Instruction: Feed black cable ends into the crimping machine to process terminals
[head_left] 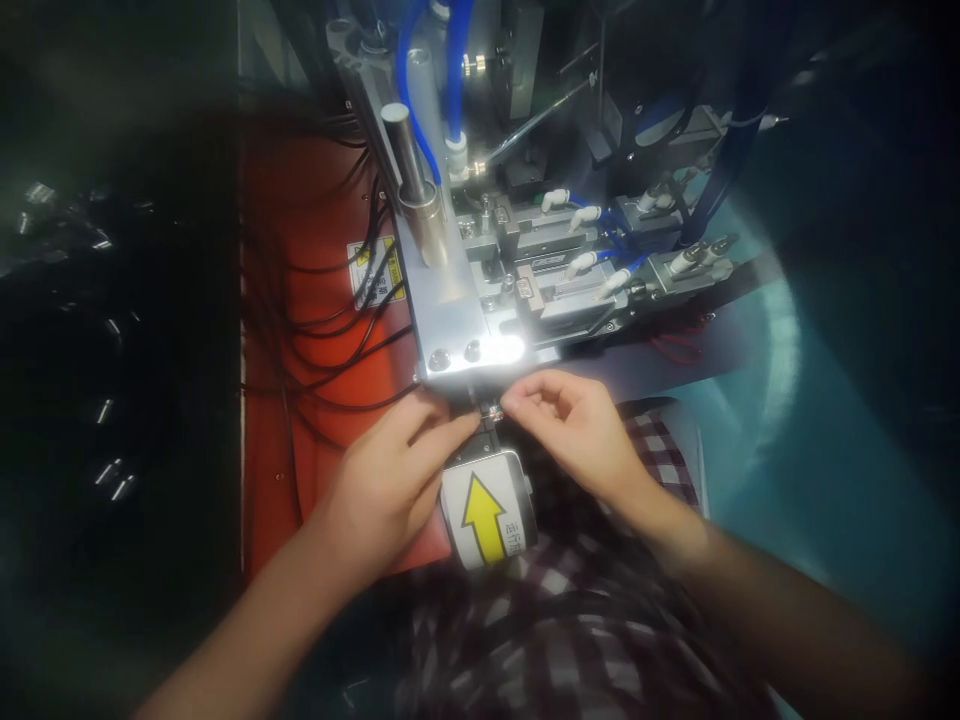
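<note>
A small shiny metal part sits at the front end of the machine, just below the bright metal plate. From the left, my left hand reaches to it with the index finger stretched towards it; the other fingers are curled and partly hidden. My right hand is closed in a pinch at the part's right side, thumb and index finger together. Whatever lies between those fingertips is too small to make out. Right below the part is a rounded white cover with a yellow arrow.
Pneumatic cylinders with white fittings and blue tubes stand behind my right hand. A vertical metal post rises from the plate. Black cables cross the red surface on the left. Checkered cloth is below.
</note>
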